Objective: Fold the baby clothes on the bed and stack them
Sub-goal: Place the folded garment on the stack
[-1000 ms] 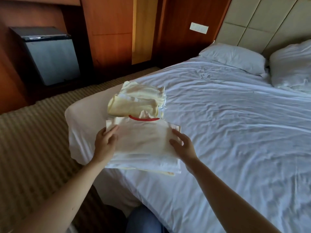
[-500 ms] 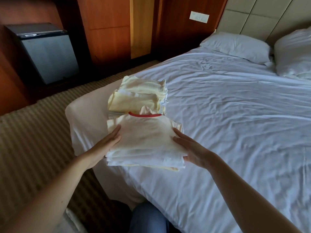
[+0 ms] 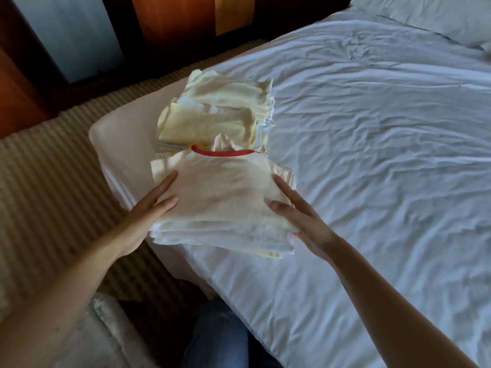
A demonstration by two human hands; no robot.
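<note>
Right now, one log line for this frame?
near stack: on bed corner | left hand: flat against left edge | right hand: flat against right edge | far stack: behind

The person wears blue jeans [image 3: 218, 338], with both forearms [image 3: 79, 274] bare.

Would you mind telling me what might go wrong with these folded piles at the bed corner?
The near stack sits at the edge of the bed, its left corner seemingly overhanging; it might slide off once the left hand and right hand let go. The yellow pile behind looks uneven and could topple if nudged.
</note>
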